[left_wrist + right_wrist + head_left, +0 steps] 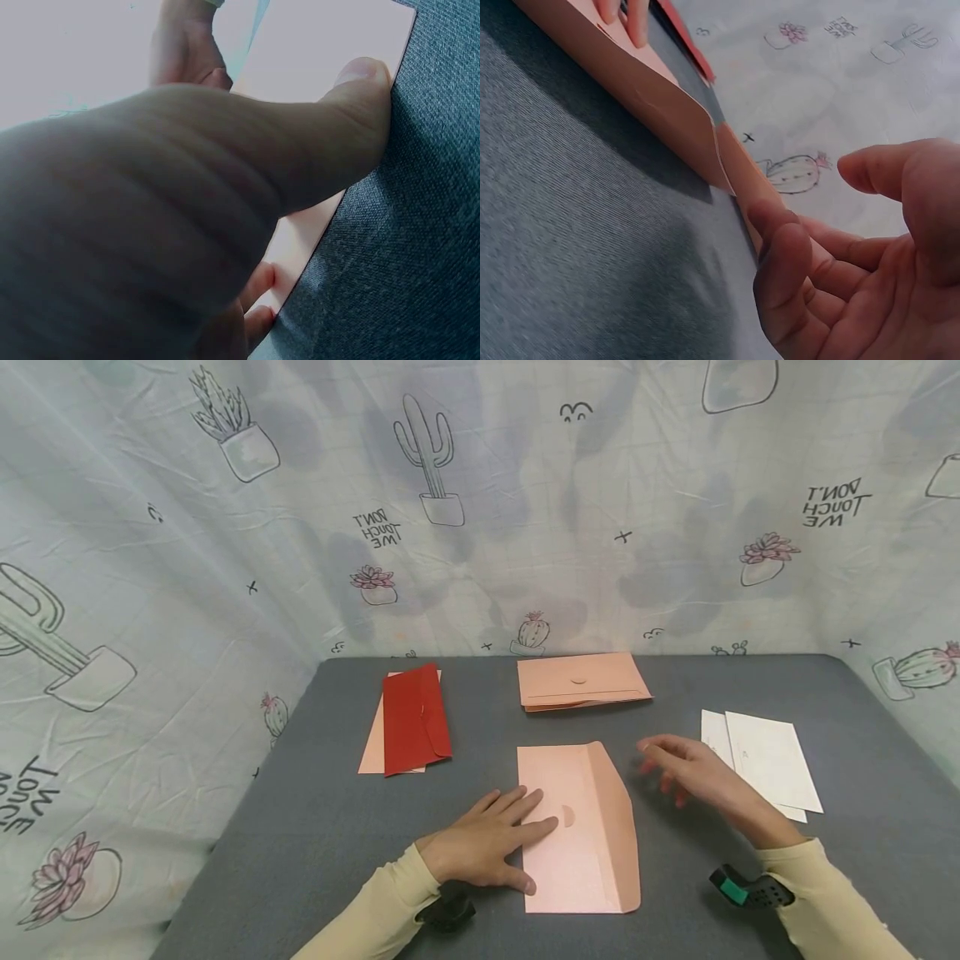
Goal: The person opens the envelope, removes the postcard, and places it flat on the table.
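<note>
A pink envelope [558, 877] lies on the grey table, its long flap [618, 835] unfolded toward the right and slightly raised. My left hand [487, 839] rests on its left part with fingers spread; in the left wrist view the thumb [360, 97] lies along the envelope's edge. To the right of the flap my right hand [693, 772] hovers over the table, apart from the envelope. Its fingers are loosely curled and hold nothing, as the right hand [840, 277] in the right wrist view also shows.
Behind the envelope lies a stack of pink envelopes [581, 681]. At the back left, a red envelope [416, 718] overlaps a pink one [372, 747]. White cards [776, 760] lie on the right, close to my right forearm. A patterned cloth [487, 527] hangs behind the table [300, 860].
</note>
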`<state>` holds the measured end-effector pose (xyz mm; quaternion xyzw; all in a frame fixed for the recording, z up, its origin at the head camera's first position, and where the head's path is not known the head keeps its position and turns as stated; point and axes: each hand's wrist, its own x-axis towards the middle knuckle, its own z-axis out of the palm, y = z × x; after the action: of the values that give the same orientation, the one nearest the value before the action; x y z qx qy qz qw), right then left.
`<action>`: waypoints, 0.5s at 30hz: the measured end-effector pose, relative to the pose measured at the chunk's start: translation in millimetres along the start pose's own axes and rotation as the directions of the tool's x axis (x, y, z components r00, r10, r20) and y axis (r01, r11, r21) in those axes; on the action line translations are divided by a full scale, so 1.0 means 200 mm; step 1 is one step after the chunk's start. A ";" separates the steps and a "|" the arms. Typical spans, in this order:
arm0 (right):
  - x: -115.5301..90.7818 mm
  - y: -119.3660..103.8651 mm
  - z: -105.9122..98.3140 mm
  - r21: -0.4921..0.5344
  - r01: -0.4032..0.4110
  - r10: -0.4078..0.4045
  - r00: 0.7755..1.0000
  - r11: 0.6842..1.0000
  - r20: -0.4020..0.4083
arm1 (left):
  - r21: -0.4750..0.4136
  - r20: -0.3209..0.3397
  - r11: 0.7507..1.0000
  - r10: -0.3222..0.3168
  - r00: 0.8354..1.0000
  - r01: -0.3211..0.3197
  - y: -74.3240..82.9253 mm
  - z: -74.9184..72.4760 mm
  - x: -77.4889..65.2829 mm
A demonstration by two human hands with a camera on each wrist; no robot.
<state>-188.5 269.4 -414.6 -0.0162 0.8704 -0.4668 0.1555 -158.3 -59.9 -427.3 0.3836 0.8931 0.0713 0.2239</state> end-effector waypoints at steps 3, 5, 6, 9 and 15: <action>0.01 0.00 0.02 -0.010 -0.007 0.008 1.000 1.000 0.024 | -0.007 0.005 1.000 -0.002 1.000 0.002 0.00 0.00 0.00; 0.01 0.00 0.04 -0.008 0.000 0.001 0.999 1.000 0.045 | -0.012 0.011 1.000 -0.006 1.000 0.006 0.00 0.00 0.01; 0.01 0.00 0.04 -0.005 0.004 -0.004 0.998 1.000 0.055 | -0.013 0.015 1.000 -0.008 1.000 0.008 0.00 0.00 0.01; 0.02 0.01 0.06 0.013 0.019 -0.020 0.996 1.000 0.089 | -0.016 0.026 1.000 -0.018 1.000 0.019 0.00 -0.01 0.01; 0.02 0.03 0.09 0.045 0.052 -0.057 0.989 0.998 0.140 | -0.010 0.024 1.000 -0.026 0.999 0.026 0.00 0.00 0.01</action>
<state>-185.6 256.7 -429.2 -0.0697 0.8467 -0.4864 0.2040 -158.9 -58.7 -427.1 0.3716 0.8949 0.0685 0.2376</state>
